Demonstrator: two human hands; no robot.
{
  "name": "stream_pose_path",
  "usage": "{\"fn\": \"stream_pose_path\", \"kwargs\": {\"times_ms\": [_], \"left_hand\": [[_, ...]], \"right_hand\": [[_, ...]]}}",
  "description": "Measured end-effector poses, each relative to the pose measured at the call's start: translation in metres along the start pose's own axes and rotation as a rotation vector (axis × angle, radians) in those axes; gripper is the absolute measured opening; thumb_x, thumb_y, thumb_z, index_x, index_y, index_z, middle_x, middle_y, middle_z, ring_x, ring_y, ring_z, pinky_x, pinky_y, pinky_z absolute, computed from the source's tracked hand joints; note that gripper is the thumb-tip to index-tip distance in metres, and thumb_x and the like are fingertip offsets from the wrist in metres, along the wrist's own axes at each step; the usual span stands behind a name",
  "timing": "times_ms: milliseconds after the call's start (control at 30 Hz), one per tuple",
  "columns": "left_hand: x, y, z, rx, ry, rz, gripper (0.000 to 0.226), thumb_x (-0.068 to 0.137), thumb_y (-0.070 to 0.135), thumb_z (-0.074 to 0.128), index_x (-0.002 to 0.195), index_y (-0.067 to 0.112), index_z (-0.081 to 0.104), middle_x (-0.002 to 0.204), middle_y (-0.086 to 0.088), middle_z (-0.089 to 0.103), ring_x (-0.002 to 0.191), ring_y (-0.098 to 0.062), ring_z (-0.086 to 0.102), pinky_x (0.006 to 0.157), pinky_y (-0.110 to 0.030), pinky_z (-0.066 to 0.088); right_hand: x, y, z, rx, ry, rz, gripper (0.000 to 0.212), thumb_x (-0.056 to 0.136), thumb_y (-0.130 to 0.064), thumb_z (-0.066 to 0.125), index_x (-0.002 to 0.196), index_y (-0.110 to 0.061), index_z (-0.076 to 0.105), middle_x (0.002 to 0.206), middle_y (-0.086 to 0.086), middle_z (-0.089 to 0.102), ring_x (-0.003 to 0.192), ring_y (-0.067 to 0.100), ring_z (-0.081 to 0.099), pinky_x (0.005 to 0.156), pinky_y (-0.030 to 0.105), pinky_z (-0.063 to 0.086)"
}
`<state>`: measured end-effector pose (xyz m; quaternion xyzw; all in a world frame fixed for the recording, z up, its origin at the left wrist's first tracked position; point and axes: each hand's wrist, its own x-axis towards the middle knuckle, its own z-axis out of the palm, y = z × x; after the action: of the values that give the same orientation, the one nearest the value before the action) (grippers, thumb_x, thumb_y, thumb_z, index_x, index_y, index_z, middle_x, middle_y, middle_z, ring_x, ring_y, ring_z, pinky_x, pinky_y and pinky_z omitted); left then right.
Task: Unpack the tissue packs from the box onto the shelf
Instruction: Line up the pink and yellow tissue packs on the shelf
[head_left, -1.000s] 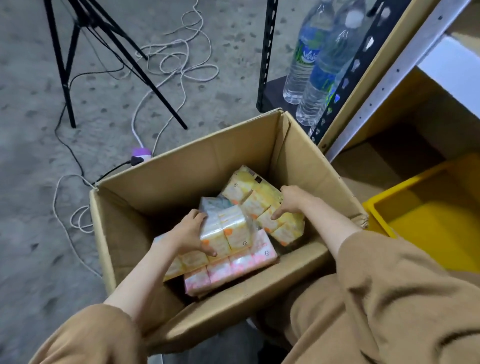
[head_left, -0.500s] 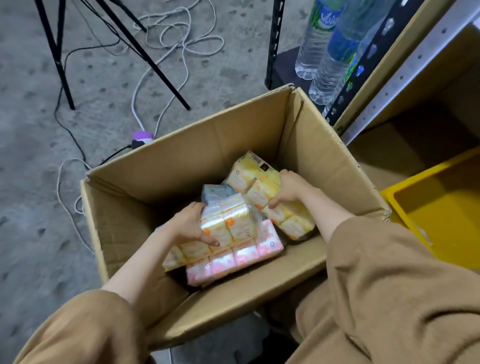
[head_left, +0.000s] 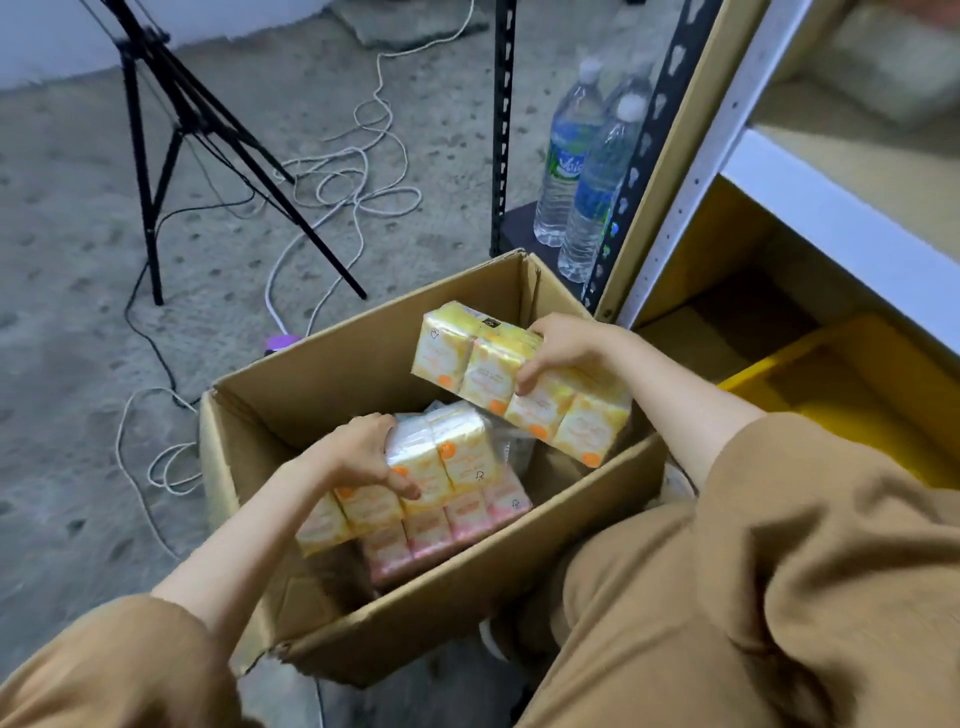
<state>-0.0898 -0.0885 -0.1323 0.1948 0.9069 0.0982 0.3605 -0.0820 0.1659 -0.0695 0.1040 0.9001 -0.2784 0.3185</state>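
While a person crouches over an open cardboard box (head_left: 436, 587) on a concrete floor, the head camera looks down at both bare arms in tan sleeves. Their right hand (head_left: 558, 349) grasps a yellow tissue pack (head_left: 498, 374), a wrapped row of small packets, held tilted and raised to about the level of the box's far right rim. Their left hand (head_left: 363, 457) is clamped over the top of a second yellow pack (head_left: 447, 457), which sits inside the box on more packs (head_left: 441, 525), yellow and pink, stacked below.

To the right stands a metal shelf (head_left: 841, 223) with a white edge; a yellow bin (head_left: 852, 384) sits on its low level, seemingly empty in the part that shows. Two water bottles (head_left: 587, 171) stand beyond the box, and a black tripod (head_left: 171, 135) and loose cables (head_left: 343, 182) lie on the floor to the left.

Judging by this, both packs are being lifted out. To do it well, each hand should grip across the middle of its pack so the soft wrapper does not sag or slip, clear the box wall fully, then carry the packs rightward and set them flat on the shelf, keeping away from the upright posts.
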Motion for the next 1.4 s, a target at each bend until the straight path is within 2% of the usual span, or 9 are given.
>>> {"fn": "stream_pose_path", "kwargs": {"times_ms": [300, 500, 633, 733, 900, 1033, 1167, 1300, 1400], "left_hand": [[-0.06, 0.073, -0.08, 0.172, 0.205, 0.183, 0.059, 0.055, 0.043, 0.085, 0.096, 0.016, 0.052, 0.098, 0.0, 0.054, 0.09, -0.02, 0.051, 0.073, -0.029, 0.04], [-0.084, 0.161, -0.119, 0.318, 0.342, 0.302, 0.075, 0.053, 0.051, 0.084, 0.111, 0.015, 0.053, 0.096, 0.002, 0.05, 0.087, -0.019, 0.047, 0.074, -0.029, 0.04], [-0.089, 0.232, -0.134, 0.384, 0.398, 0.439, 0.08, 0.057, 0.051, 0.082, 0.118, 0.011, 0.051, 0.106, -0.004, 0.056, 0.089, -0.02, 0.048, 0.076, -0.028, 0.039], [-0.089, 0.285, -0.139, 0.418, 0.41, 0.531, 0.082, 0.057, 0.051, 0.082, 0.122, 0.012, 0.05, 0.114, -0.008, 0.059, 0.088, -0.018, 0.046, 0.077, -0.029, 0.04], [-0.085, 0.371, -0.135, 0.49, 0.41, 0.645, 0.093, 0.058, 0.048, 0.083, 0.132, 0.008, 0.044, 0.13, -0.012, 0.053, 0.115, -0.03, 0.051, 0.095, -0.037, 0.044], [-0.079, 0.431, -0.125, 0.521, 0.434, 0.706, 0.095, 0.057, 0.047, 0.083, 0.133, 0.008, 0.042, 0.132, -0.013, 0.053, 0.117, -0.032, 0.051, 0.094, -0.037, 0.044], [-0.07, 0.48, -0.107, 0.555, 0.416, 0.784, 0.1, 0.058, 0.044, 0.084, 0.138, 0.007, 0.036, 0.138, -0.013, 0.046, 0.124, -0.031, 0.047, 0.096, -0.037, 0.043], [-0.056, 0.517, -0.087, 0.6, 0.366, 0.83, 0.105, 0.058, 0.043, 0.085, 0.142, 0.008, 0.031, 0.143, -0.012, 0.039, 0.129, -0.031, 0.042, 0.103, -0.04, 0.04], [-0.047, 0.54, -0.074, 0.625, 0.324, 0.862, 0.105, 0.061, 0.039, 0.084, 0.143, 0.005, 0.028, 0.145, -0.014, 0.035, 0.132, -0.031, 0.038, 0.106, -0.039, 0.038]], "right_hand": [[-0.122, -0.01, -0.067, -0.072, 0.261, -0.071, 0.059, 0.065, -0.037, 0.078, 0.115, -0.013, 0.058, 0.113, 0.005, 0.06, 0.097, 0.021, 0.056, 0.083, 0.032, 0.047], [-0.221, 0.023, -0.114, -0.103, 0.482, 0.027, 0.052, 0.068, -0.034, 0.078, 0.111, -0.011, 0.061, 0.105, 0.005, 0.061, 0.093, 0.022, 0.057, 0.081, 0.032, 0.046], [-0.286, 0.066, -0.136, -0.069, 0.642, 0.127, 0.051, 0.065, -0.032, 0.08, 0.108, -0.009, 0.064, 0.105, 0.007, 0.064, 0.097, 0.025, 0.061, 0.083, 0.035, 0.049], [-0.33, 0.104, -0.143, -0.031, 0.724, 0.219, 0.04, 0.065, -0.028, 0.081, 0.096, -0.008, 0.066, 0.099, 0.009, 0.065, 0.087, 0.024, 0.06, 0.075, 0.03, 0.045], [-0.394, 0.171, -0.138, 0.032, 0.793, 0.394, 0.038, 0.064, -0.028, 0.082, 0.093, -0.013, 0.062, 0.103, 0.01, 0.066, 0.092, 0.026, 0.06, 0.079, 0.03, 0.046], [-0.427, 0.217, -0.123, 0.067, 0.822, 0.557, 0.066, 0.06, -0.032, 0.083, 0.117, -0.011, 0.06, 0.118, 0.01, 0.064, 0.106, 0.028, 0.059, 0.093, 0.034, 0.049], [-0.452, 0.251, -0.104, 0.167, 0.837, 0.677, 0.07, 0.058, -0.03, 0.084, 0.12, -0.013, 0.057, 0.108, 0.004, 0.062, 0.097, 0.023, 0.057, 0.074, 0.028, 0.048], [-0.465, 0.277, -0.087, 0.206, 0.843, 0.73, 0.072, 0.057, -0.025, 0.085, 0.12, -0.006, 0.056, 0.115, 0.01, 0.064, 0.097, 0.025, 0.059, 0.086, 0.033, 0.049], [-0.469, 0.291, -0.076, 0.201, 0.832, 0.766, 0.068, 0.06, -0.014, 0.084, 0.12, -0.002, 0.055, 0.115, 0.014, 0.063, 0.1, 0.028, 0.059, 0.087, 0.031, 0.048]]}}
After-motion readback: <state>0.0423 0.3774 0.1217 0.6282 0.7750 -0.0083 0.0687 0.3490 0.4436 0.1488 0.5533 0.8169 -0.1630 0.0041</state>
